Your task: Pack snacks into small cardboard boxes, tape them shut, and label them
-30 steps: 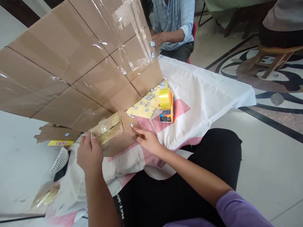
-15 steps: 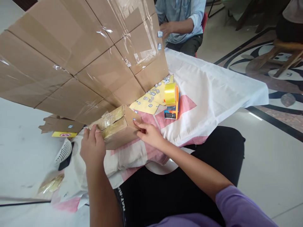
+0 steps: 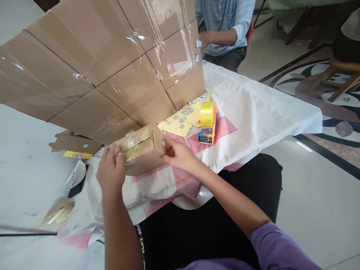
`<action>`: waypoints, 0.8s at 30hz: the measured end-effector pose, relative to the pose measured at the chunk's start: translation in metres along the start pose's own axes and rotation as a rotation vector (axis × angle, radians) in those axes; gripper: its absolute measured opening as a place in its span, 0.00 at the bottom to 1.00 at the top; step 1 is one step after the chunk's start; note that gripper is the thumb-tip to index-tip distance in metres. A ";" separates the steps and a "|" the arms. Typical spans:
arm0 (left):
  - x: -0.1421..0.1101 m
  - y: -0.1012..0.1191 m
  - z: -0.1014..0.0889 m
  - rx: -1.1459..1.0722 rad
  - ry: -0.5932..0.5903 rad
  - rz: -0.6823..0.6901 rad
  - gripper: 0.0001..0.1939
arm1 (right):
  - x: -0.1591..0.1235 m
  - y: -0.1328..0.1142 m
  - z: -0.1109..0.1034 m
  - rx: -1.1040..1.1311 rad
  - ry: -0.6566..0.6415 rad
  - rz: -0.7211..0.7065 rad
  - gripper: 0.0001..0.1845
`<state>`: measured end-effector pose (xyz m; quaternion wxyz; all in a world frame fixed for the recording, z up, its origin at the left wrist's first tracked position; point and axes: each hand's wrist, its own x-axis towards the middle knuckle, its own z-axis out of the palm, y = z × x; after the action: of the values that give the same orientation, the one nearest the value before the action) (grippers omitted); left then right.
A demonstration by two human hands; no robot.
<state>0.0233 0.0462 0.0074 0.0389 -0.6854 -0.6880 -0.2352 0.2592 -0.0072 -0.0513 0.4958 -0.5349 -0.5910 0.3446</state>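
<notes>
Probably a home packing workspace, though the background is cropped: boxes [image 3: 120,71], tape [image 3: 207,114], cloth-covered table [image 3: 253,107], wooden stool [image 3: 346,65].

Person [image 3: 225,36] in lt blue shirt [image 3: 223,17] sits in bkgd w/ wooden stool [image 3: 345,65] far R on patterned flr [image 3: 344,129].

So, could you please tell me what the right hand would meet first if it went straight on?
The small box, whose end the right hand appears to touch, though depth there is hard to judge.
</notes>
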 end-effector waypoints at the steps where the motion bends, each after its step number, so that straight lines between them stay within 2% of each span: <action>1: 0.000 0.000 0.000 0.001 0.003 -0.005 0.27 | -0.001 -0.002 0.002 -0.013 0.039 0.007 0.35; 5: 0.000 0.001 0.000 0.014 0.009 -0.017 0.26 | -0.006 -0.004 0.015 -0.018 0.124 0.057 0.12; 7: 0.000 0.003 0.000 0.019 0.013 -0.006 0.26 | -0.008 -0.003 0.019 -0.002 0.116 0.029 0.06; 12: -0.001 0.005 0.001 0.005 0.035 -0.011 0.26 | -0.008 -0.002 0.007 0.013 0.032 0.067 0.09; 18: 0.001 0.000 0.004 -0.035 0.089 -0.018 0.24 | -0.004 -0.004 -0.018 0.071 0.163 0.076 0.21; 20: 0.003 -0.003 0.006 -0.052 0.104 -0.009 0.24 | -0.005 -0.003 -0.019 0.161 0.088 0.078 0.20; 24: 0.006 -0.008 0.009 -0.102 0.136 0.015 0.24 | -0.007 0.005 -0.015 0.359 -0.193 0.128 0.16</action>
<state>0.0181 0.0555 -0.0009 0.0521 -0.6743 -0.6656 -0.3156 0.2748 -0.0150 -0.0530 0.5013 -0.4393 -0.5296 0.5247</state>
